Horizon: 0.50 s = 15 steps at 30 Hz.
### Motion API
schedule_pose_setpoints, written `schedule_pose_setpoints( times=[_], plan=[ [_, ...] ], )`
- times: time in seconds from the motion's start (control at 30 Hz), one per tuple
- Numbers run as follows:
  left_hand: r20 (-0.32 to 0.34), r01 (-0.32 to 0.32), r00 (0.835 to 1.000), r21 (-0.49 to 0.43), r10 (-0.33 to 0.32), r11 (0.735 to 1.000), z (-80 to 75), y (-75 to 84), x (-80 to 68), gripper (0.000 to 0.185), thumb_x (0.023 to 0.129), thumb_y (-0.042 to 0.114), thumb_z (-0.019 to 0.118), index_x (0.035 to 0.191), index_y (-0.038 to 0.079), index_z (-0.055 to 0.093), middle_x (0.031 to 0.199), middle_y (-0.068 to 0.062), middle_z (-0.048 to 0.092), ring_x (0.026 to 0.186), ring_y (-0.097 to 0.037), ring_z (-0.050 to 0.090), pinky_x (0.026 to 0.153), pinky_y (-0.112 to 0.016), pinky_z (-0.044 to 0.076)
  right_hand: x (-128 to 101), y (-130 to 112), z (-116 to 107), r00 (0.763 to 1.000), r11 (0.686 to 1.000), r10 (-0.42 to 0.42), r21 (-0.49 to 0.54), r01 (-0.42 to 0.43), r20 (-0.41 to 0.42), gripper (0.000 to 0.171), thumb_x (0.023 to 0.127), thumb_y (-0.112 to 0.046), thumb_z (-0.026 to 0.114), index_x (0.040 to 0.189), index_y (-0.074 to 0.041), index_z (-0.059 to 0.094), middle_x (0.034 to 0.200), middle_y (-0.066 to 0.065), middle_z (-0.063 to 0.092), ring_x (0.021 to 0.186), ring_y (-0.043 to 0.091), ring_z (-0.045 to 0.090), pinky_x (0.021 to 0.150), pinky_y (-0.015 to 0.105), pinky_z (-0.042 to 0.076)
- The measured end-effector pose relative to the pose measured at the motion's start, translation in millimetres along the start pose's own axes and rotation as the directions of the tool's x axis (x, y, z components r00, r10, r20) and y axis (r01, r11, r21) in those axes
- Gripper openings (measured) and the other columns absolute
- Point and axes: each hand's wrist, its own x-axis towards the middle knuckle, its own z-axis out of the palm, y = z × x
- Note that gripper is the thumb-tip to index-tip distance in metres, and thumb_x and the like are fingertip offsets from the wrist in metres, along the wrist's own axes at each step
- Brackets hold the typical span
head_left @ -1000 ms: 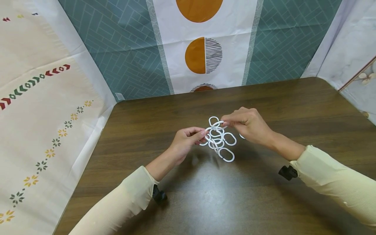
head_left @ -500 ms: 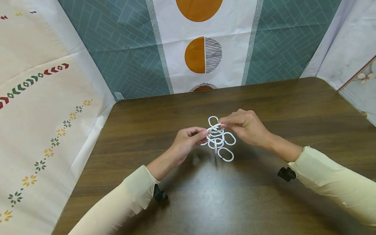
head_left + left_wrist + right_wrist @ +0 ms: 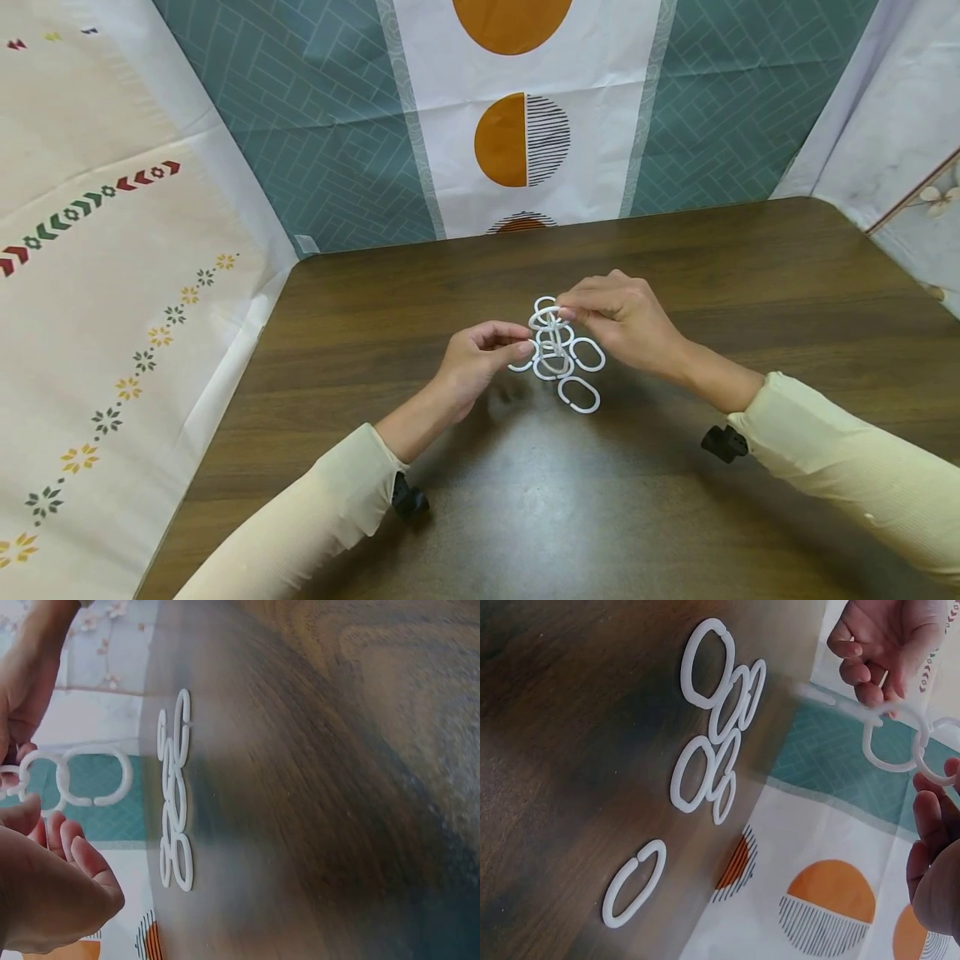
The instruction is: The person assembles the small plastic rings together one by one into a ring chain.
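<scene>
Both hands are up just above the middle of the brown table [image 3: 675, 517], working a short chain of linked white rings [image 3: 900, 739] between them. The right hand [image 3: 637, 321] has its thumb and forefinger pressed together, pinching one ring at the chain's far end, with the other fingers curled in behind. The left hand [image 3: 476, 362] sits at about eight o'clock from it, fingers bent inward, forefinger and thumb tips closing on the ring at the near end; from the wrist views that pinch looks light, and I cannot tell how firmly it grips. Under the hands, flat on the wood, lies a cluster of loose white rings [image 3: 558, 358], several overlapping one another, and one single ring [image 3: 578, 393] lies apart at roughly five o'clock from the cluster. Both arms wear pale yellow sleeves [image 3: 847, 475]. Patterned sheets stand around the table: a teal and white one with orange circles [image 3: 517, 142] at twelve o'clock, a cream one with small flowers [image 3: 112, 333] at nine o'clock.
</scene>
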Motion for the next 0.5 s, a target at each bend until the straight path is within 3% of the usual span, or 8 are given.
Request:
schedule_pose_setpoints(
  times=[0.23,0.5],
  plan=[
    [0.023,-0.054,0.998,-0.056,0.055,0.997,7.8,0.5,1.1,0.025,0.082,0.002,0.073,0.106,-0.005,0.069,0.086,0.002,0.068,0.08,-0.009,0.06,0.071,-0.022,0.047,0.8,-1.9,6.1,1.0,0.999,0.015,0.037,-0.015,-0.001,0.015,0.077,0.005,0.074,0.09,-0.003,0.077,0.082,0.004,0.072,0.068,0.01,0.059,0.064,0.023,0.031],
    [-0.012,-0.097,0.995,-0.084,0.096,0.992,11.7,2.8,1.7,0.013,0.084,0.003,0.073,0.096,-0.002,0.069,0.085,0.003,0.067,0.081,-0.011,0.059,0.072,-0.024,0.047,1.9,-5.9,10.4,0.996,0.995,0.072,0.068,-0.069,-0.044,0.015,0.079,0.005,0.074,0.091,-0.003,0.077,0.083,-0.002,0.07,0.072,0.01,0.057,0.065,0.026,0.033]
  ],
)
